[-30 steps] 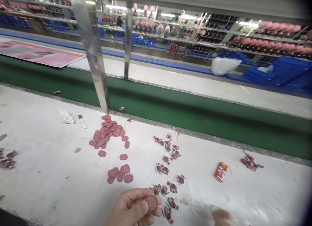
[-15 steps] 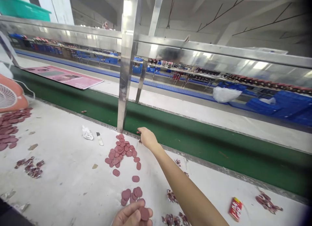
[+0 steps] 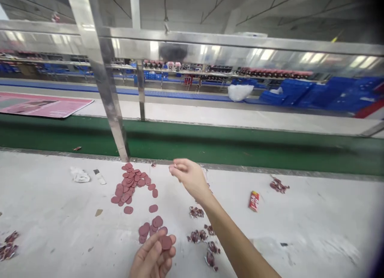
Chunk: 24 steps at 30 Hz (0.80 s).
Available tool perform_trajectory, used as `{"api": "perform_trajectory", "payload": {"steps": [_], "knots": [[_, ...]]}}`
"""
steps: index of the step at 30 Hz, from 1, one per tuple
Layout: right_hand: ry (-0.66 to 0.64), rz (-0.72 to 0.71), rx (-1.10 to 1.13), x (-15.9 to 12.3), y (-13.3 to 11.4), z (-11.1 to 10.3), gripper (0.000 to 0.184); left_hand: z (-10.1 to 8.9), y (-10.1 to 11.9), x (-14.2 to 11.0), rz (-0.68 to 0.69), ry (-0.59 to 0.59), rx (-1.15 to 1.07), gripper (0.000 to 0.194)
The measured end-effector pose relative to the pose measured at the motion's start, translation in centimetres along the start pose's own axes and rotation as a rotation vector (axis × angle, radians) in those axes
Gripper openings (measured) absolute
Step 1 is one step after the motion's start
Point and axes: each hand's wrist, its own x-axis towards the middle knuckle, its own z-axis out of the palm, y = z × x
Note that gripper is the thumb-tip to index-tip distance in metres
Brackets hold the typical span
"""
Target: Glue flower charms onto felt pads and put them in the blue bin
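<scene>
My left hand point(image 3: 154, 256) is closed on a dark red oval disc point(image 3: 166, 242), pinched between thumb and fingers at the bottom middle. Loose discs point(image 3: 144, 230) lie just beyond its fingertips. A bigger pile of the same discs point(image 3: 132, 182) spreads farther off, by the foot of the metal post. To the right of that pile my right hand point(image 3: 192, 176) hovers over the white table near its far edge. Its fingers are loosely bent and slightly apart, with nothing visible in them. Small crumpled dark red scraps point(image 3: 196, 236) lie in clumps below the right forearm.
The green belt point(image 3: 186, 144) runs behind the white table point(image 3: 84, 226), and a metal post point(image 3: 112, 106) stands at its edge. A crumpled white piece point(image 3: 79, 175), a small blade-like strip point(image 3: 99, 177), a red packet point(image 3: 254, 201) and more scraps point(image 3: 279, 185) lie about.
The view has swung to the right. My right hand has drawn back from the belt edge, and the small scrap at its fingertips no longer shows. My left hand still holds its disc.
</scene>
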Motion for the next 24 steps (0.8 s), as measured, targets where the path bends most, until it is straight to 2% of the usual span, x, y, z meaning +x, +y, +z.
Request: {"api": "perform_trajectory", "payload": {"steps": [3, 5, 7, 9, 13, 17, 19, 22, 24], "knots": [[-0.007, 0.178, 0.184, -8.2, 1.2, -3.0, 0.043, 0.8, -0.4, -0.3, -0.025, 0.003, 0.033, 0.056], [0.029, 0.28, 0.312, -12.8, 2.5, -4.3, 0.044, 1.3, -1.0, -0.6, -0.037, -0.024, 0.048, 0.053], [0.085, 0.373, 0.476, -16.1, 3.8, -5.0, 0.041, 1.8, -1.7, -1.0, -0.038, -0.076, 0.059, 0.048], [0.095, 0.429, 0.601, -18.2, 5.0, -5.1, 0.039, 2.4, -2.5, -1.5, -0.036, -0.127, 0.07, 0.044], [0.048, 0.349, 0.527, -19.8, 6.2, -4.5, 0.032, 3.2, -4.0, -2.1, -0.032, -0.172, 0.108, 0.042], [0.173, 0.297, 0.407, -20.0, 6.1, -3.7, 0.022, 3.3, -4.7, -2.4, -0.009, -0.102, 0.114, 0.041], [0.218, 0.224, 0.278, -19.9, 6.0, -3.4, 0.02, 3.2, -4.8, -2.4, 0.008, -0.071, 0.108, 0.042], [0.232, 0.102, 0.068, -20.1, 5.9, -2.9, 0.018, 3.2, -4.7, -2.3, 0.024, -0.059, 0.101, 0.042], [0.209, 0.12, 0.055, -20.3, 5.8, -2.8, 0.015, 3.2, -4.6, -2.3, 0.037, -0.074, 0.102, 0.042]]}}
